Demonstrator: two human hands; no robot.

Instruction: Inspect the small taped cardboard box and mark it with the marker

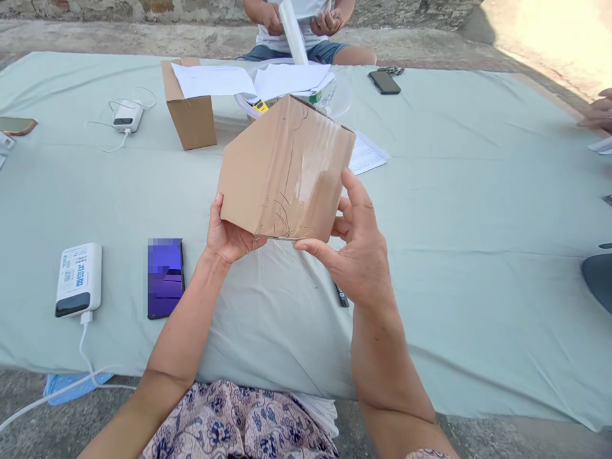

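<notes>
A brown cardboard box (pixel 248 172) is held up over the table, tilted, with clear shiny tape along one side and thin dark scribbled lines on it. My left hand (pixel 228 236) grips its lower left corner, thumb on the near face and fingers underneath. On the right side, my right hand (pixel 361 239) holds the box with its thumb along the bottom edge and its fingers against the side face. Below that hand, a black marker-like stick (pixel 341 296) lies on the cloth, partly hidden.
A pale green cloth (pixel 478 268) covers the table. On the left lie a white power bank (pixel 80 280) and a phone (pixel 165 280). Behind stand another carton (pixel 194 124) and a clear basin (pixel 342 95) with papers. A person (pixel 296 32) opposite holds a plastic roll; another's hand (pixel 600 111) is at right.
</notes>
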